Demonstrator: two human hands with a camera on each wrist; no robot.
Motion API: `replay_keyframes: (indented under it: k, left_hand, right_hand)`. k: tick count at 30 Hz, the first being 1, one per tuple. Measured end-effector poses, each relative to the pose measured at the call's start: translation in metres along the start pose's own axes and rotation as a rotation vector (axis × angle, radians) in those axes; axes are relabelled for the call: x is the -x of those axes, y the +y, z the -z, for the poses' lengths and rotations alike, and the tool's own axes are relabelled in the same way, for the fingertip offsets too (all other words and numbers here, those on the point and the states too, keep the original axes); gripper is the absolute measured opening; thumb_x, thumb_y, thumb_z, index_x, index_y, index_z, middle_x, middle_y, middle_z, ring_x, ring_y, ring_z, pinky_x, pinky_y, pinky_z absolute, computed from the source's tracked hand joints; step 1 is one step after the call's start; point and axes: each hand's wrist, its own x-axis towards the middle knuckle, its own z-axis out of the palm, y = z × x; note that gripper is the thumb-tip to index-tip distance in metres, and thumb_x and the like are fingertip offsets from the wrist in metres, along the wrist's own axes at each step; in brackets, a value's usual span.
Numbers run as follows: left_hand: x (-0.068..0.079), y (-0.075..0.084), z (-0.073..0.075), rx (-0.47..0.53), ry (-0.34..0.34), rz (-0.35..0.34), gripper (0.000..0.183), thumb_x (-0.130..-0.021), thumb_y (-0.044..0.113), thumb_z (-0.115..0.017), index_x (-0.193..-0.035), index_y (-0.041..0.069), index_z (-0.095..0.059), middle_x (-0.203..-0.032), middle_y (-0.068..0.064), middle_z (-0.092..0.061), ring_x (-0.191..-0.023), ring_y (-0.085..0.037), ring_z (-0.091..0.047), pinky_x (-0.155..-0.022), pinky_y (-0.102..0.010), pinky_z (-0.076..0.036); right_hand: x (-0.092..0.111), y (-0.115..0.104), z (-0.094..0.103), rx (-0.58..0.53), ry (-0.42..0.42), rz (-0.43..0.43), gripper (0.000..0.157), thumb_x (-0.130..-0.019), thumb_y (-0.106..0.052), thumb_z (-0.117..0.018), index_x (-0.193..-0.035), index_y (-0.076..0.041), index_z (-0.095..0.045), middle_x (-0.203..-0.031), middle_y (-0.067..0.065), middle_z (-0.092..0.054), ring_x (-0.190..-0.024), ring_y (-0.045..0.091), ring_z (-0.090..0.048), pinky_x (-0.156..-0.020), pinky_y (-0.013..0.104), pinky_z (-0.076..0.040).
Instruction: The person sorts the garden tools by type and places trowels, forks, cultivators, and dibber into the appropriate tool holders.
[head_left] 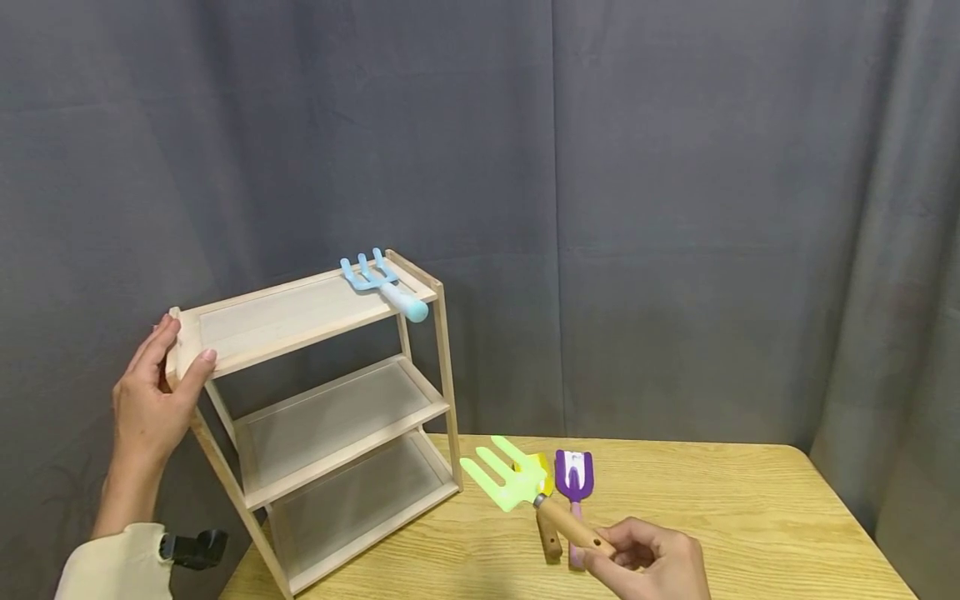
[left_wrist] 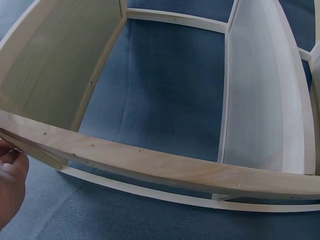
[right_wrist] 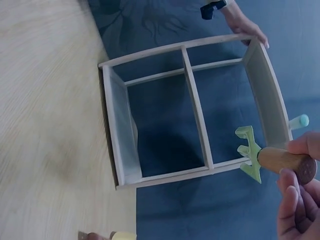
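While the left hand grips the wooden rack at its top corner, the right hand pinches the green fork by the butt of its wooden handle, so it's up in the air, tines pointing away from those fingers. My guess: it's pretty light and stiff, thin painted metal up front, nothing fragile. Smooth wood might twist a bit in a pinch that far back, though, so I'd take hold ahead of the fingers, nearer the metal collar, for better balance. The rack looks light too, so the left fingers' hold probably helps steady it.
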Motion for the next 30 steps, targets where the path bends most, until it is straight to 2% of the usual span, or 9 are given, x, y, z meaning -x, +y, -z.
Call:
replay_keyframes:
  k: [5,10,23,30]
  left_hand:
    - [0.001,0.000,0.000,-0.001,-0.014,0.009,0.057,-0.091,0.016,-0.065,-0.143,0.005,-0.047,-0.150,-0.005,-0.040,-0.136,-0.007,-0.034,-0.107,-0.020,-0.026]
    - [0.002,-0.001,0.000,-0.006,-0.017,0.001,0.056,-0.091,0.017,-0.065,-0.142,0.003,-0.048,-0.149,-0.007,-0.041,-0.137,-0.013,-0.034,-0.107,-0.020,-0.026]
    - [0.006,0.000,-0.001,-0.015,0.037,0.001,0.052,-0.090,0.020,-0.066,-0.139,0.005,-0.053,-0.145,-0.007,-0.047,-0.133,-0.019,-0.041,-0.103,-0.018,-0.031]
    - [0.004,0.000,0.000,-0.029,0.020,0.024,0.053,-0.090,0.021,-0.067,-0.139,0.007,-0.053,-0.145,-0.003,-0.047,-0.131,-0.021,-0.042,-0.101,-0.017,-0.033]
  right_hand:
    - [0.001,-0.007,-0.002,0.007,-0.010,0.022,0.021,-0.060,-0.012,-0.091,-0.065,-0.016,-0.071,-0.054,-0.008,-0.062,-0.047,0.014,-0.058,-0.047,0.028,-0.049]
    - [0.001,-0.011,-0.006,-0.016,-0.016,0.092,0.022,-0.060,-0.008,-0.090,-0.064,-0.017,-0.070,-0.055,-0.010,-0.062,-0.047,0.013,-0.057,-0.047,0.028,-0.049]
    - [0.005,-0.023,-0.018,-0.102,-0.037,0.135,0.024,-0.059,-0.006,-0.091,-0.066,-0.019,-0.072,-0.056,-0.009,-0.063,-0.048,0.013,-0.057,-0.048,0.029,-0.050]
    - [0.002,-0.031,-0.022,-0.126,-0.080,0.164,0.022,-0.060,-0.008,-0.091,-0.069,-0.016,-0.072,-0.059,-0.007,-0.061,-0.050,0.011,-0.056,-0.049,0.028,-0.050]
